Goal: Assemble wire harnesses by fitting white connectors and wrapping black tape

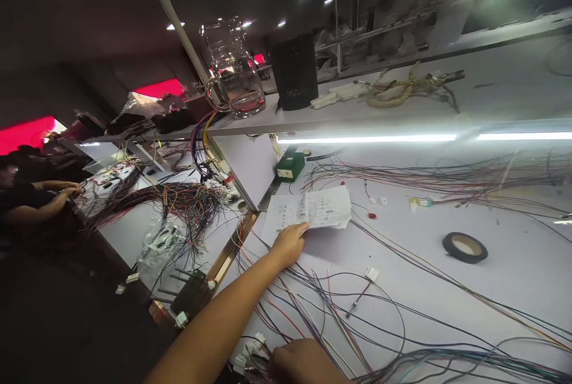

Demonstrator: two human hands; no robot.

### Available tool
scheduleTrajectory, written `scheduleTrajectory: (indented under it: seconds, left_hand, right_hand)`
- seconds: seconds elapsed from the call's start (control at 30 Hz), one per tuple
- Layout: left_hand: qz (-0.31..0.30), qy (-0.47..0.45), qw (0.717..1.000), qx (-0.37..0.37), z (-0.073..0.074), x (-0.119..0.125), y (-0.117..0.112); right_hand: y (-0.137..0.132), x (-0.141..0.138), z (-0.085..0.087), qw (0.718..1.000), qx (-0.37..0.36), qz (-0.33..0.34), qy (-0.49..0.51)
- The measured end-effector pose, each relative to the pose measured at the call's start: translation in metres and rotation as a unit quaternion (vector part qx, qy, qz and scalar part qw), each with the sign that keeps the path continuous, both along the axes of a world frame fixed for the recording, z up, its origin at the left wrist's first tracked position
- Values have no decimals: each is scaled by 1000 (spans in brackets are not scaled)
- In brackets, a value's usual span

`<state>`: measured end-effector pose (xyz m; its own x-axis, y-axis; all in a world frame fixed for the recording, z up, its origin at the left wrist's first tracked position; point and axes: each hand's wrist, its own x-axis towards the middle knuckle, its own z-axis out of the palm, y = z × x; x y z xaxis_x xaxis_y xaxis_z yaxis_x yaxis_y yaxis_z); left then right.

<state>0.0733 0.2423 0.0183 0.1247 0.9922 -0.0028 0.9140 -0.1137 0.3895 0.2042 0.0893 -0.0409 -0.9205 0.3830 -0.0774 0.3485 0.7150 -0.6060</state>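
My left hand reaches over the bench and grips the lower edge of a printed paper sheet, thumb on top. The sheet tilts up slightly and carries small diagrams and text. At the bottom edge of the view, my right hand is closed around a bunch of wires with white connectors sticking out at its left; its fingertips are mostly hidden. Loose coloured wires run across the bench between both hands. A short lead with a white plug lies to the right of them.
A roll of black tape lies at the right. Behind the paper are a green box and long wires. A glass jug and a black cup stand on the shelf. Wire harnesses cover the left bench, where another person's hands work.
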Motion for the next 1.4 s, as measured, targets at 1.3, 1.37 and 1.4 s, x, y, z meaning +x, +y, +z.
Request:
scheduleTrajectory:
  seconds: [1.3, 1.37, 1.4]
  left_hand:
    - [-7, 393, 919, 24, 191, -88, 39]
    - [-9, 374, 927, 4, 190, -91, 54]
    - [-8, 366, 930, -3, 189, -93, 60]
  right_hand:
    - [6, 0, 29, 993, -100, -13, -69]
    - [5, -2, 30, 987, -136, -44, -79]
    - [4, -3, 30, 983, -153, -62, -84]
